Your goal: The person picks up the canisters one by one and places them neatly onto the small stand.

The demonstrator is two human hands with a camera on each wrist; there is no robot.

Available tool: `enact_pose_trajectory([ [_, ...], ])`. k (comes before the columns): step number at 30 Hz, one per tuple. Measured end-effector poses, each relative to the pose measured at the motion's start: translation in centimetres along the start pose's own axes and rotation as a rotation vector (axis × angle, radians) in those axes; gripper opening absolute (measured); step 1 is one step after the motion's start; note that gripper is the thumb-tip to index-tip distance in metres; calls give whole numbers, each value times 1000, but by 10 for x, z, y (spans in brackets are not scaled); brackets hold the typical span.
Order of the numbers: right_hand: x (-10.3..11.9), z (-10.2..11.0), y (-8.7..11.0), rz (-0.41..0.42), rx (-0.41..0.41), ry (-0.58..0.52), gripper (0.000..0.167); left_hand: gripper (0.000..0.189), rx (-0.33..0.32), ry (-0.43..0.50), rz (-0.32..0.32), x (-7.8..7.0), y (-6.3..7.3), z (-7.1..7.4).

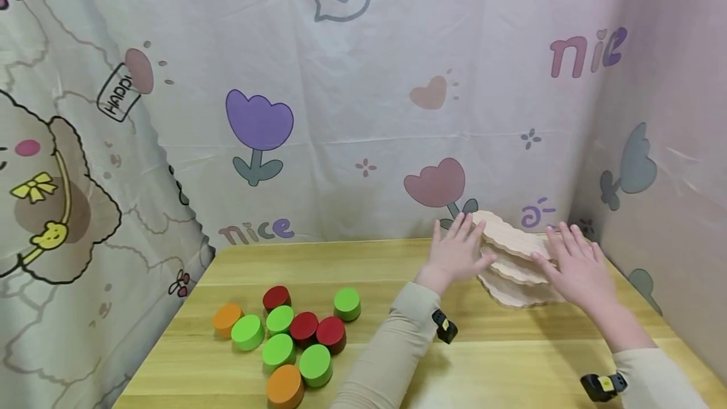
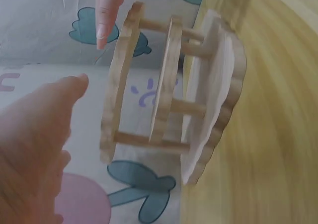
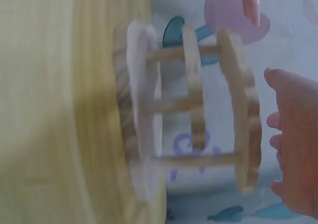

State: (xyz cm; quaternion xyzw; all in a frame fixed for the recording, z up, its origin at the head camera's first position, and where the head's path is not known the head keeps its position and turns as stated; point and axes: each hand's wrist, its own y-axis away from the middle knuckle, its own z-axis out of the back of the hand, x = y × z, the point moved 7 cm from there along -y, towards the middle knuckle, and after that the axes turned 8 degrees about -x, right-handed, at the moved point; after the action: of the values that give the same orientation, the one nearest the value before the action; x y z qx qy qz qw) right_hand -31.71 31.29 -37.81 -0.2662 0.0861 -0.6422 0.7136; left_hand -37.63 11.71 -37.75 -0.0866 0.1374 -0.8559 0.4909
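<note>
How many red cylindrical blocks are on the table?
3. One red cylindrical block sits towards the cluster's back; a second red block is nearer the person, a third red block just right of it. The beige fabric left sleeve might hide more.

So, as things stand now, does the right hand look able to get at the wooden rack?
Most likely yes: the right hand is close beside the wooden rack, and the right wrist view shows only an open gap between them. The left hand is at the opposite side, so it should not block.
</note>
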Motion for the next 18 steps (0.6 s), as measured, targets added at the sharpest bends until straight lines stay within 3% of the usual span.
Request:
enact_pose_trajectory([
  [7,-31,-1,16,-54,47,7,77,71,64,-2,-18,-12,-3,-19],
  [13,-47,-1,22,-88,82,7,78,67,52,56,-34,-16,-1,-22],
  [18,-48,-3,22,-103,81,-26,79,66,48,54,-35,-15,0,-24],
])
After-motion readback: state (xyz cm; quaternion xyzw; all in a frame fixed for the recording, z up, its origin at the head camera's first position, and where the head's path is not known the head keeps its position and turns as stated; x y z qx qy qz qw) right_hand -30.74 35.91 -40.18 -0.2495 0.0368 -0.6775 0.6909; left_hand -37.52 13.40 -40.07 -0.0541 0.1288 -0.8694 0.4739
